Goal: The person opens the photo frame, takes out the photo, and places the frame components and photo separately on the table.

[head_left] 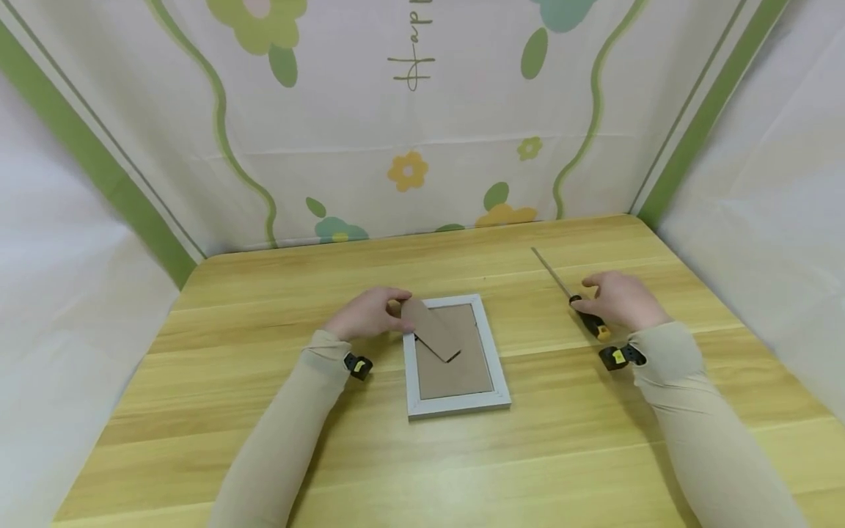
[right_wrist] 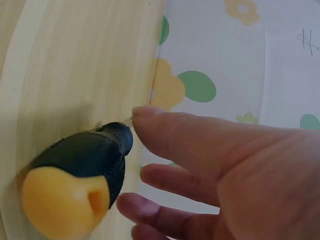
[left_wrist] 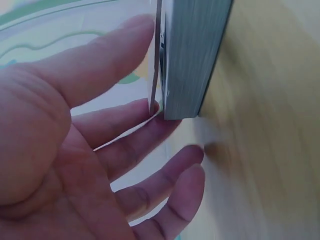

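Observation:
A picture frame [head_left: 493, 352] with a pale grey border lies face down on the table, its brown backing board [head_left: 455, 381] showing. At the far left corner my left hand [head_left: 370, 312] pinches the brown stand flap [head_left: 430, 328] between thumb and fingers. In the left wrist view, the flap's thin edge stands just off the frame's side [left_wrist: 192, 55]. My right hand [head_left: 623, 301] is beside a screwdriver [head_left: 590, 320] with a black and yellow handle. Its fingers are spread loosely at the handle [right_wrist: 85, 150], not closed round it, with the thumb tip near the neck.
The wood-patterned table [head_left: 317, 462] ends at the back against a white curtain [head_left: 343, 110] with flowers and green lines. More white cloth hangs at both sides. The screwdriver's long shaft [head_left: 551, 271] points to the back left.

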Demonstrator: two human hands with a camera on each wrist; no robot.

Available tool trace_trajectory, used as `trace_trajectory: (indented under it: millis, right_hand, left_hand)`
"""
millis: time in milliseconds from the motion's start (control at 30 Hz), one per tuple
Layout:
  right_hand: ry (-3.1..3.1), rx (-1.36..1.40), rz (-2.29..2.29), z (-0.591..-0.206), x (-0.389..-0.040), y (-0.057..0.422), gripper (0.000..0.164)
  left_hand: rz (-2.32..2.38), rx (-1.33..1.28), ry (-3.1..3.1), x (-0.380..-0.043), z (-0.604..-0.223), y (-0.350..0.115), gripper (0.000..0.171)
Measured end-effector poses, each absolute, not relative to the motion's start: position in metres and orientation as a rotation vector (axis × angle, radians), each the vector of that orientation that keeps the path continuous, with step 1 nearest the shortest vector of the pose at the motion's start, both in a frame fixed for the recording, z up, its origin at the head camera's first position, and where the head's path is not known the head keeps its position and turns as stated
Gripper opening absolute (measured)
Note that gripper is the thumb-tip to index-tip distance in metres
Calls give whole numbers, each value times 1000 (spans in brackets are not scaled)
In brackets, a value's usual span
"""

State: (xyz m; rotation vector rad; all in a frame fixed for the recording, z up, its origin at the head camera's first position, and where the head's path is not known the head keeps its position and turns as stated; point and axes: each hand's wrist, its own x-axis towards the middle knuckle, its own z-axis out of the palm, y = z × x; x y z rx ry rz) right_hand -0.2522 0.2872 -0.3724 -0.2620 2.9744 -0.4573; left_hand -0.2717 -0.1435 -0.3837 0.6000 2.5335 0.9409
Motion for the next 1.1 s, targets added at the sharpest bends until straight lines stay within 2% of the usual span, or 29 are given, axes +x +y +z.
trace_trajectory:
  millis: [133, 267, 400, 633, 833, 1033, 1100]
  right_hand:
    - [2949, -243, -428, -374, -252, 286, 63]
    - [2950, -224, -445, -380, -253, 286, 53]
    - [2961, -217, -431, -386, -255, 285, 45]
    - [2951, -210, -496, -384, -258, 283, 41]
    - [2877, -236, -715, -368, -253, 283, 42]
    - [2947, -343, -813, -336, -239, 277, 40]
    - [3005, -409, -795, -323, -231, 273, 39]
  left_hand:
    - [913, 607, 2542, -272, -383, -147, 69]
    - [894, 620, 2552, -273, -382, -146, 67]
    - [910, 626, 2558, -273, -382, -147, 59]
    - [1025, 600, 2547, -273, -384, -146, 47]
    - [1084, 658, 2569, -273, -382, -145, 39]
    - [1109, 688, 2511, -273, -380, -145, 52]
    - [1091, 697, 2513, -273, -379, -146, 51]
